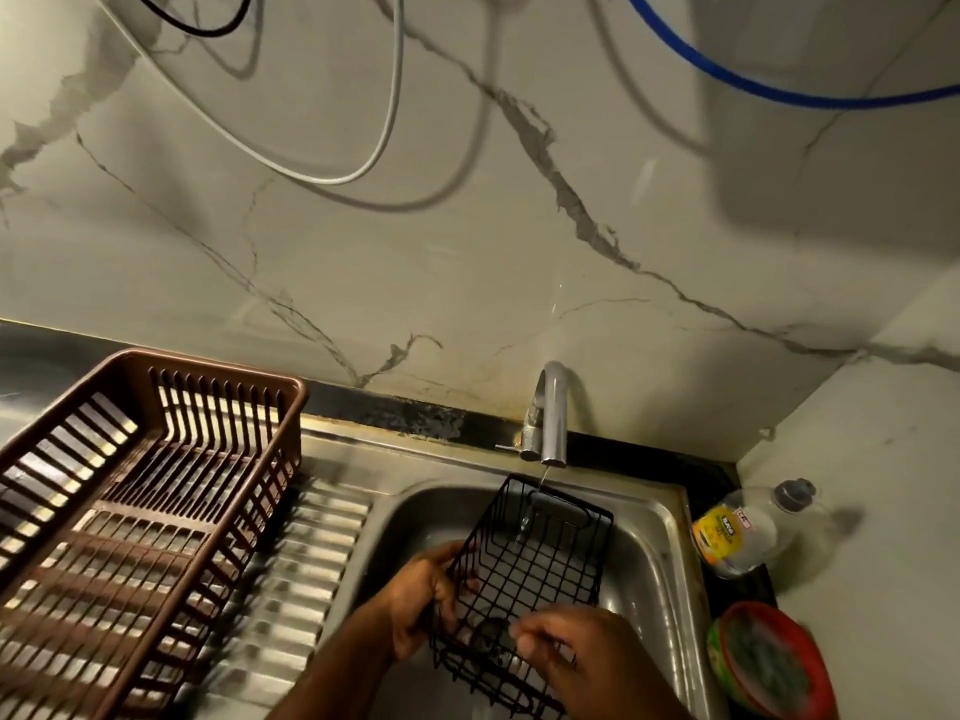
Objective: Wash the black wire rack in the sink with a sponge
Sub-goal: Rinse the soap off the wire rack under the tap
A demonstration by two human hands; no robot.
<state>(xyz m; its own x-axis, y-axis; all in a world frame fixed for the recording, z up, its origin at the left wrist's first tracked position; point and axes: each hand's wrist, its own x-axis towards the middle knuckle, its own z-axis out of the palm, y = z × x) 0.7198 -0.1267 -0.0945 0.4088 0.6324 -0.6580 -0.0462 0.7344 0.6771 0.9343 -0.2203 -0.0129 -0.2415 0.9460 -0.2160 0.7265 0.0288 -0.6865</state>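
A brown basket (140,511) is seen left of the hands. The rack (524,579) is held over the sink (660,563), its left edge gripped by the left hand (421,600), the right hand (571,652) curled on its near end, a bottle (748,527) beyond.

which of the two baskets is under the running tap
The black wire rack, held over the sink by both hands, sits under the tap. The brown plastic basket stands off to the left on the drainboard, untouched.

My steel counter (363,462) carries a brown crate (140,491); right, a bottle (748,532) and tub (769,662).
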